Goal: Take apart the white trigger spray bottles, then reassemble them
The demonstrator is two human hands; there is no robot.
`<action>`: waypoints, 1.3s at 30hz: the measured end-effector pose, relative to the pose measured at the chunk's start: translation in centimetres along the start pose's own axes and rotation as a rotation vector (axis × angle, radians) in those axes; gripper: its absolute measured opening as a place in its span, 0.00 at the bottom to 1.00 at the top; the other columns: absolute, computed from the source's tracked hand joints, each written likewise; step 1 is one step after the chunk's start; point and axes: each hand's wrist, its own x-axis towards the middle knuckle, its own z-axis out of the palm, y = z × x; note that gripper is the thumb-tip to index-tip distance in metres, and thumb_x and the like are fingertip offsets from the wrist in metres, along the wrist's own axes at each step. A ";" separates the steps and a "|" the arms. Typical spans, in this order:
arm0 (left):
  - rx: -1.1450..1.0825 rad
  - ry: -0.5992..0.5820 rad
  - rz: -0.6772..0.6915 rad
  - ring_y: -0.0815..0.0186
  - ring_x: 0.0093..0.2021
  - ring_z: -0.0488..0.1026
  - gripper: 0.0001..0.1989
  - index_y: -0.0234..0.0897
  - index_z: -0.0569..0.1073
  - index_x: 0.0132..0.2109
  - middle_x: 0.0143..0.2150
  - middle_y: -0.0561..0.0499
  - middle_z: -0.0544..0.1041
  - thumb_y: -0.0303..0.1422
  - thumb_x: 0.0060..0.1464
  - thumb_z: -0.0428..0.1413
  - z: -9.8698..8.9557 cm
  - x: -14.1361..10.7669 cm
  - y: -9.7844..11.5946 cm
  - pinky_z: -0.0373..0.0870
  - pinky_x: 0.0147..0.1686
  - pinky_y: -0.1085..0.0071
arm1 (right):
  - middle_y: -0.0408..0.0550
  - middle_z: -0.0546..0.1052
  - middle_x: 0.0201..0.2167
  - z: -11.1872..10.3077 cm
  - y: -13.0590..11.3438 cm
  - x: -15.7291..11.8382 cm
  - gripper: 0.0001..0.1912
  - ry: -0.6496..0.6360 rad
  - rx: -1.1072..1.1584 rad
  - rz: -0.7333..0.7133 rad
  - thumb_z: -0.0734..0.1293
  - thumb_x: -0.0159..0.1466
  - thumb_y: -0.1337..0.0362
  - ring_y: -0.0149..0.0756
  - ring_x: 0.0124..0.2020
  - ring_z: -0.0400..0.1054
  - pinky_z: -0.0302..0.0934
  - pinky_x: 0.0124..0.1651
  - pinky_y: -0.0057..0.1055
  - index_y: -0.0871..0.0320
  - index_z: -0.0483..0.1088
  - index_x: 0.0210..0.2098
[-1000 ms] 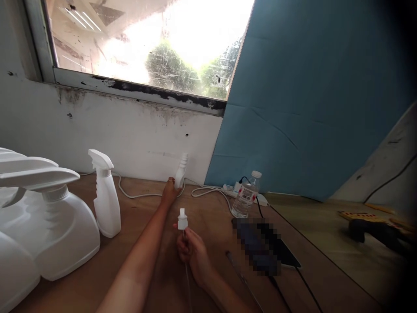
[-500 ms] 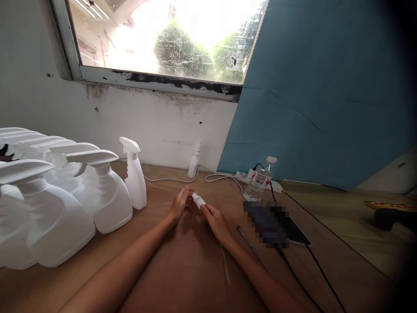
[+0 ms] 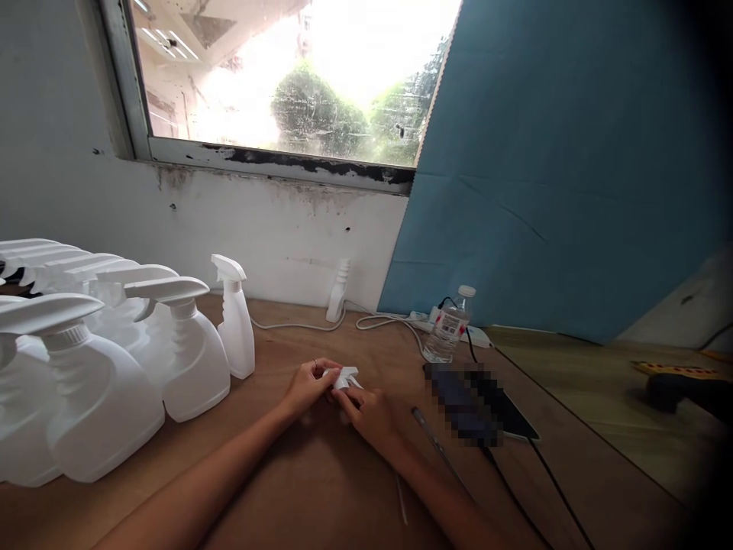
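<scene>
Above the tabletop, a small white trigger spray head is held between both hands. My left hand pinches it from the left, with a ring on one finger. From the right, my right hand grips it near the trigger, its fingers partly hiding the piece. A thin pale tube shows below the right forearm; whether it joins the spray head is hidden. White spray bottles with trigger heads stand in rows to the left, and a single one stands at the end near the wall.
A white bottle-shaped piece leans at the wall beside a white cable. To the right stand a clear water bottle, a power strip and blurred dark devices with black cables. A pen lies beside my right forearm.
The spray head has turned, so its nozzle and trigger now show. My left hand has closed in on it, and both hands sit lower in view. The camera has tilted up slightly.
</scene>
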 end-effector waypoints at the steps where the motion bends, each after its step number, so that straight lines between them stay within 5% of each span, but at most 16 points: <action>1: -0.015 0.030 0.005 0.70 0.24 0.71 0.18 0.30 0.78 0.38 0.28 0.48 0.77 0.41 0.45 0.64 0.0 0.1 0.0 0.67 0.23 0.76 | 0.46 0.74 0.17 0.3 0.0 0.0 0.22 0.016 -0.015 -0.001 0.60 0.65 0.55 0.27 0.17 0.62 0.44 0.25 0.26 0.59 0.75 0.22; 7: -0.177 0.227 -0.009 0.70 0.23 0.70 0.22 0.30 0.75 0.39 0.28 0.49 0.77 0.45 0.44 0.63 -1.6 1.1 0.7 0.68 0.22 0.75 | 0.43 0.65 0.11 0.5 -0.7 -0.4 0.29 0.099 -0.079 0.021 0.58 0.66 0.52 0.25 0.15 0.54 0.42 0.25 0.27 0.61 0.63 0.13; 12: -0.301 0.211 -0.041 0.69 0.24 0.72 0.23 0.30 0.74 0.41 0.31 0.48 0.77 0.43 0.43 0.65 -2.3 1.1 1.4 0.66 0.21 0.76 | 0.44 0.72 0.19 -4.4 0.6 0.6 0.24 0.069 -0.131 0.285 0.56 0.66 0.48 0.31 0.21 0.64 0.48 0.26 0.26 0.58 0.66 0.23; 18: -0.454 0.123 -0.084 0.67 0.31 0.73 0.28 0.34 0.69 0.53 0.37 0.47 0.77 0.34 0.43 0.64 -1.9 0.8 2.1 0.70 0.28 0.73 | 0.54 0.78 0.30 -9.3 5.8 1.4 0.12 0.059 -0.309 0.494 0.58 0.64 0.63 0.42 0.33 0.72 0.53 0.33 0.29 0.60 0.72 0.32; 24: -0.569 0.017 -0.137 0.65 0.31 0.72 0.17 0.30 0.73 0.44 0.35 0.45 0.75 0.30 0.44 0.56 -1.9 0.5 2.7 0.69 0.32 0.70 | 0.55 0.79 0.29 -9.4 7.7 0.7 0.09 -0.078 -0.353 0.549 0.63 0.58 0.70 0.43 0.35 0.74 0.54 0.32 0.28 0.60 0.74 0.25; 32: -0.593 0.054 -0.169 0.69 0.28 0.68 0.15 0.32 0.71 0.43 0.31 0.50 0.72 0.32 0.46 0.58 -2.0 0.6 2.1 0.63 0.25 0.74 | 0.62 0.78 0.35 -10.2 7.1 0.5 0.08 -0.107 -0.385 0.607 0.66 0.57 0.62 0.49 0.41 0.73 0.55 0.32 0.31 0.61 0.74 0.30; 35: -0.576 0.051 -0.134 0.70 0.26 0.66 0.14 0.33 0.69 0.39 0.28 0.52 0.70 0.33 0.44 0.61 -1.7 0.6 2.3 0.61 0.23 0.74 | 0.60 0.76 0.24 -10.6 6.8 0.0 0.12 -0.188 -0.322 0.686 0.69 0.54 0.60 0.47 0.29 0.74 0.55 0.27 0.31 0.60 0.68 0.19; 39: -0.549 0.010 -0.114 0.71 0.24 0.65 0.13 0.34 0.67 0.34 0.25 0.54 0.68 0.35 0.44 0.62 -1.5 0.6 2.5 0.58 0.22 0.75 | 0.47 0.65 0.07 -10.0 5.9 -0.8 0.17 -0.371 -0.088 0.805 0.72 0.46 0.63 0.37 0.09 0.61 0.48 0.16 0.28 0.57 0.60 0.11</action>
